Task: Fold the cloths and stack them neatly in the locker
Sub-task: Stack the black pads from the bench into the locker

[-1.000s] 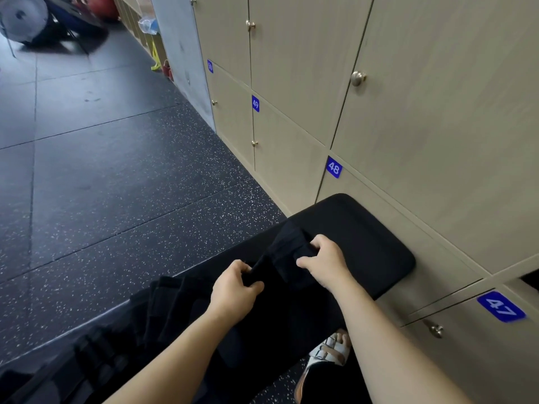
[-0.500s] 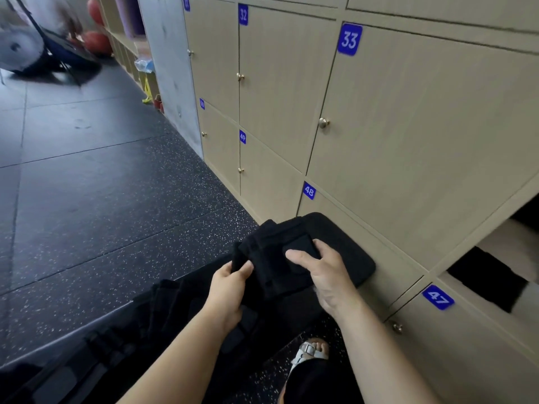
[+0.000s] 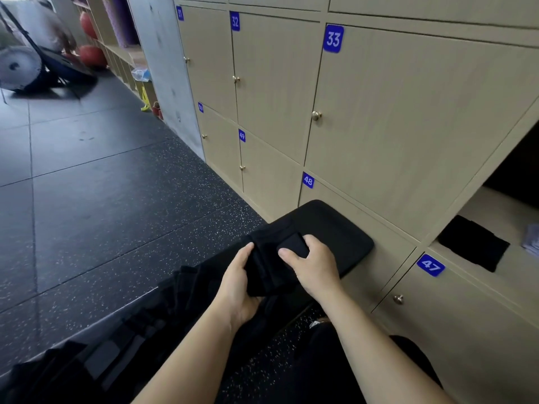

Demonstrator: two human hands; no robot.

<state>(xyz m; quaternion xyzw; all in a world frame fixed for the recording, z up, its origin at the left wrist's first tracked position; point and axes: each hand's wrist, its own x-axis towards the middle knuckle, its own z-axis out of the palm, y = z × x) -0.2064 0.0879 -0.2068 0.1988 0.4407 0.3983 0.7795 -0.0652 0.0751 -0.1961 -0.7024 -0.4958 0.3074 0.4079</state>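
A folded black cloth (image 3: 268,263) is held between both hands above a black padded bench (image 3: 335,225). My left hand (image 3: 237,284) grips its left side from below, thumb on top. My right hand (image 3: 310,265) clasps its right side, fingers curled over the far edge. More black cloths (image 3: 186,290) lie heaped on the bench to the left, behind my left arm. At the right, an open locker (image 3: 513,211) above door 47 holds a folded black cloth (image 3: 474,246) on its floor.
Beige locker doors numbered 31, 32, 33 (image 3: 333,38), 48, 49 and 47 (image 3: 430,265) fill the wall on the right, all closed. Dark speckled rubber floor (image 3: 116,205) stretches left. A shelf with balls and rolled mats stands at the far back left. My dark-clad knee (image 3: 344,360) is below.
The view has tilted up and right, revealing the open locker. Both hands have gathered the cloth into a tighter fold and lifted it slightly; the left hand now cups it from underneath.
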